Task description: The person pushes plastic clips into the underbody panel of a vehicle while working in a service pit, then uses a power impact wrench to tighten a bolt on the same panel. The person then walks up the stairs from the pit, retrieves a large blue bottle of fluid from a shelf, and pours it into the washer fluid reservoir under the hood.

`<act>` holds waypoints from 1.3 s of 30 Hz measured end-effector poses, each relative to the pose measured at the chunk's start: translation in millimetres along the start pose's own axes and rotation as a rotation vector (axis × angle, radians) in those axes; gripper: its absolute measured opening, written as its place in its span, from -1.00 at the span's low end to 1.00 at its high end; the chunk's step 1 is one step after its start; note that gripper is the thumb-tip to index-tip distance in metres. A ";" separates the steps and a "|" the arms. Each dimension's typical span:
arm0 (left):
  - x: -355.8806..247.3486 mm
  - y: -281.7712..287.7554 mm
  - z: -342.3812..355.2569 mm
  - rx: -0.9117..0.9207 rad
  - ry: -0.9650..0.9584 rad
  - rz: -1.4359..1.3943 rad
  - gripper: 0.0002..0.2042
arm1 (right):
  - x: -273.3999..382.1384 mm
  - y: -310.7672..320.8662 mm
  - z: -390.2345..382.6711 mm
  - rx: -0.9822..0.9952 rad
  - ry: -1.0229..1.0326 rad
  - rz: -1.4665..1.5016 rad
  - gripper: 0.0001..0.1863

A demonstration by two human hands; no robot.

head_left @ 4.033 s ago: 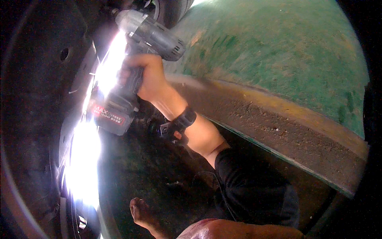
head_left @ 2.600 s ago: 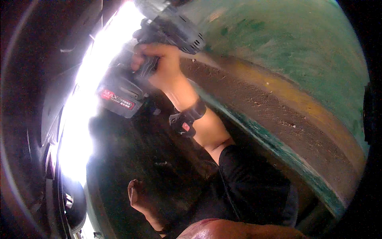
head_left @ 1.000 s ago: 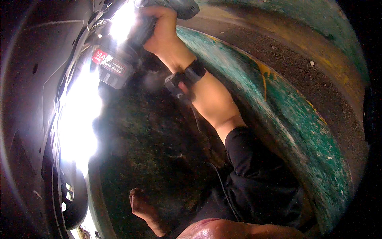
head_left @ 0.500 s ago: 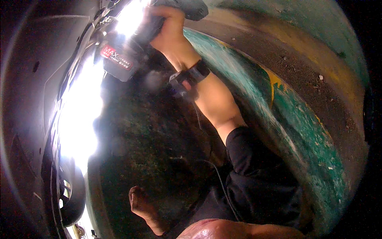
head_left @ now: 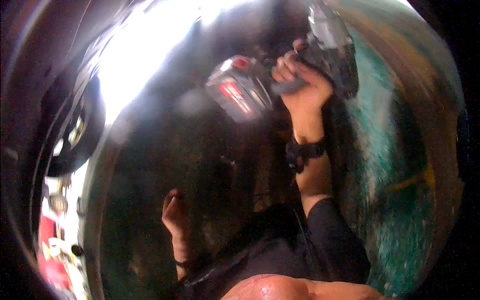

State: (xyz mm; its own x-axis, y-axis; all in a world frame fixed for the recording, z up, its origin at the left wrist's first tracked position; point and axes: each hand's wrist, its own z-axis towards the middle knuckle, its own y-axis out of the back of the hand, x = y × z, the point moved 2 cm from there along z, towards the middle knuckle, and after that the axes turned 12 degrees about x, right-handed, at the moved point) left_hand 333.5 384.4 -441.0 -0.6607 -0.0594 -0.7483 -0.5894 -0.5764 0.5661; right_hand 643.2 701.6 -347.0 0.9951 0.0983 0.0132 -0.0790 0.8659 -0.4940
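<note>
My right hand point(head_left: 305, 82) grips the black handle of a grey-and-black cordless impact tool point(head_left: 332, 50), whose large battery pack point(head_left: 240, 92) with a red label hangs to its left. A black strapped device point(head_left: 305, 152) sits on that wrist. Lower in the middle, my left hand point(head_left: 175, 212) is held low near my body, fingers curled; whether anything is in it is hidden by shadow and blur. The picture is smeared by motion.
A dark vehicle underside point(head_left: 25, 125) curves down the left, with a black tyre point(head_left: 70, 155) and bright glare beside it. Red and white objects point(head_left: 55, 230) show beyond, at lower left. A worn green-painted ledge point(head_left: 380, 230) with yellow and brown bands runs down the right.
The tool and my right hand have swung rightward, away from the bright vehicle edge where they were. The view has shifted. My left hand appears higher in the picture, still curled.
</note>
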 end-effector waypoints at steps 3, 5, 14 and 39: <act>-12.3 -15.9 -20.9 -0.091 0.232 -0.869 -0.77 | -50.5 9.1 -29.9 -0.032 -0.178 0.021 -0.56; -11.8 -15.0 -42.0 -0.140 0.270 -0.858 -0.77 | -87.1 9.4 -48.0 -0.080 -0.299 0.022 -0.48; -19.4 -28.6 -84.6 -0.329 0.355 -0.893 -0.53 | -203.9 -29.5 -90.4 0.138 -0.804 -0.677 -0.48; -2.6 35.3 14.0 -0.559 -0.232 -0.523 -0.35 | -311.7 -125.3 -64.1 1.304 -0.478 -1.484 -0.17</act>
State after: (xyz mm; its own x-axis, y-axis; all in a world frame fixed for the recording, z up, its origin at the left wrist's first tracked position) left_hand 307.9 375.7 -414.2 -0.4787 0.4673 -0.7433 -0.5701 -0.8093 -0.1417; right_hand 346.8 531.0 -344.9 0.2453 -0.9691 0.0267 0.4129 0.1294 0.9015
